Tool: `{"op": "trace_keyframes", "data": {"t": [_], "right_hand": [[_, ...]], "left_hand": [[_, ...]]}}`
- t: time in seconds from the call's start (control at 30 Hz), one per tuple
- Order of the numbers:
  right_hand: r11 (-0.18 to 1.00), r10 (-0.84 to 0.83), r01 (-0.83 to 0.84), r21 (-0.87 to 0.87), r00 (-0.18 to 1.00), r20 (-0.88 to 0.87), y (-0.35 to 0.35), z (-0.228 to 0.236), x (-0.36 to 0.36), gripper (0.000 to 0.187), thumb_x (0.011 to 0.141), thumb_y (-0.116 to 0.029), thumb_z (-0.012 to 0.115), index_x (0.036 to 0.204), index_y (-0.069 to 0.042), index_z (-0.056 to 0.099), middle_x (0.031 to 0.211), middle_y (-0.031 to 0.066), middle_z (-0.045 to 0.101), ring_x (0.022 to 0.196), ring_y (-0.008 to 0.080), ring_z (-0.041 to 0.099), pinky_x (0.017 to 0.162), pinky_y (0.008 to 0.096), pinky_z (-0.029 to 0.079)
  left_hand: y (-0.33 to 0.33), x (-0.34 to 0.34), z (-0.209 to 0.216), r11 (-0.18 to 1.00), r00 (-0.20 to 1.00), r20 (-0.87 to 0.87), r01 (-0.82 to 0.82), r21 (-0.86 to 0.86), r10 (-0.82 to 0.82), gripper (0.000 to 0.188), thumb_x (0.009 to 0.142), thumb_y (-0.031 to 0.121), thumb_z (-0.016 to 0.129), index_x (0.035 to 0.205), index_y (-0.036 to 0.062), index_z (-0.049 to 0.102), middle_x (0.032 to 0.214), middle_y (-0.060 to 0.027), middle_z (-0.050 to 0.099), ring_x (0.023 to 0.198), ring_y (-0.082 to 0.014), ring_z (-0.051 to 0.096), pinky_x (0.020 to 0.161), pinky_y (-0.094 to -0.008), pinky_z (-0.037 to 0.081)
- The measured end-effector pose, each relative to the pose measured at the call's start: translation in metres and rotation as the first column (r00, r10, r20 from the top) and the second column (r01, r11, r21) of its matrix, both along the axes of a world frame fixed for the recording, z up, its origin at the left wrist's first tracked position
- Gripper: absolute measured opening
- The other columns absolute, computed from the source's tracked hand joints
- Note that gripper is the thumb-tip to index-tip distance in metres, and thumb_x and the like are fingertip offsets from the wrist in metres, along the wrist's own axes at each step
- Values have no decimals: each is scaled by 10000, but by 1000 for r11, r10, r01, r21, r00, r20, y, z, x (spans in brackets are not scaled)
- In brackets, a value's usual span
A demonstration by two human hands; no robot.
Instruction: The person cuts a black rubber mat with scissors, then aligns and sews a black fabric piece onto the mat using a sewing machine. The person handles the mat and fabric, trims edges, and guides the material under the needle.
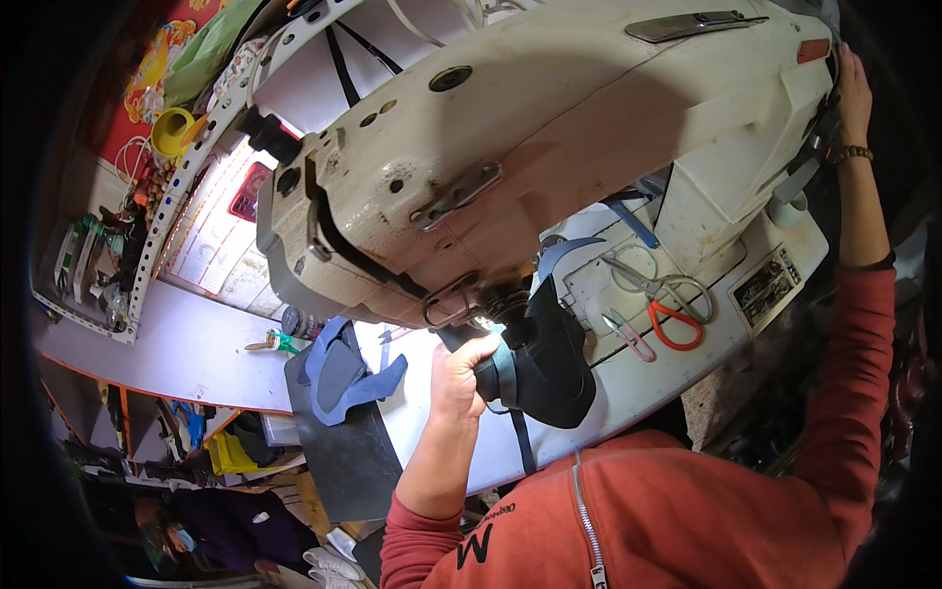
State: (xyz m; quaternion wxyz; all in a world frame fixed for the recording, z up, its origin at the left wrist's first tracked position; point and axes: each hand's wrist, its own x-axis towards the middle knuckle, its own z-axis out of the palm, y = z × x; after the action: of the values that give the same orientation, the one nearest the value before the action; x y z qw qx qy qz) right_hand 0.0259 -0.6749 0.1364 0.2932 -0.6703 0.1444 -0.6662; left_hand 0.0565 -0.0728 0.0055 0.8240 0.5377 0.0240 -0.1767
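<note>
A large cream sewing machine [549, 128] fills the upper middle. Below its head lies a black shoe upper [557, 378] with a grey-green strip along it. My left hand [459, 378] is closed on the left side of this upper, its thumb pressed close to the presser foot area. Part of the upper is hidden behind the machine head. My right hand [855, 103] reaches up to the machine's far right end, its fingers around the dark handwheel, which is mostly hidden.
Orange-handled scissors [677, 324] and pink thread snips [629, 336] lie on the machine bed to the right. Blue-grey cut pieces [351, 378] rest on the left of the table, near a green-handled brush [285, 342]. Another person [231, 525] is at lower left.
</note>
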Motion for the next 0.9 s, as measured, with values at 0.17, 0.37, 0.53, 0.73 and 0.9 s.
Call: {"op": "trace_keyframes", "data": {"t": [0.17, 0.37, 0.53, 0.73, 0.9], "right_hand": [[981, 107, -112, 157, 993, 41, 16, -16, -8, 421, 945, -421, 535, 1114, -48, 635, 890, -22, 598, 763, 88, 471, 725, 221, 399], [982, 7, 19, 187, 990, -140, 26, -13, -21, 452, 933, -423, 553, 1151, -31, 609, 1001, 30, 623, 889, 116, 539, 816, 241, 425], [969, -246, 246, -11, 969, 2, 66, -23, -35, 513, 902, -396, 609, 1238, -14, 543, 1192, 121, 596, 1094, 190, 570, 951, 294, 433], [909, -283, 273, -315, 959, 13, 121, -40, -55, 452, 923, -228, 617, 1291, -5, 480, 1318, 131, 502, 1129, 187, 540, 949, 301, 437], [881, -165, 142, -451, 986, -12, 167, -62, -54, 438, 880, -155, 638, 1265, -25, 475, 1334, 129, 482, 1214, 244, 464, 1000, 342, 379]], "left_hand": [[-4, -5, 1, 998, 1000, -21, 21, -63, -22, 192, 764, -51, 616, 955, -35, 592, 851, -63, 617, 709, -173, 629, 682, -299, 536], [-3, -9, 2, 1000, 1000, 14, -1, 30, 1, 206, 773, -32, 618, 977, -46, 601, 870, -71, 633, 755, -172, 637, 709, -304, 534], [1, -3, 5, 999, 999, -34, 43, 22, -42, 207, 762, -39, 610, 969, -45, 605, 881, -69, 635, 763, -172, 638, 716, -295, 530], [2, -1, 3, 998, 999, -8, 53, 16, -53, 196, 755, -52, 609, 952, -47, 611, 883, -72, 638, 760, -170, 637, 707, -293, 528], [2, 2, 1, 999, 999, 25, 30, 36, -31, 197, 751, -65, 609, 947, -50, 615, 879, -73, 642, 752, -171, 641, 707, -295, 530]]}}
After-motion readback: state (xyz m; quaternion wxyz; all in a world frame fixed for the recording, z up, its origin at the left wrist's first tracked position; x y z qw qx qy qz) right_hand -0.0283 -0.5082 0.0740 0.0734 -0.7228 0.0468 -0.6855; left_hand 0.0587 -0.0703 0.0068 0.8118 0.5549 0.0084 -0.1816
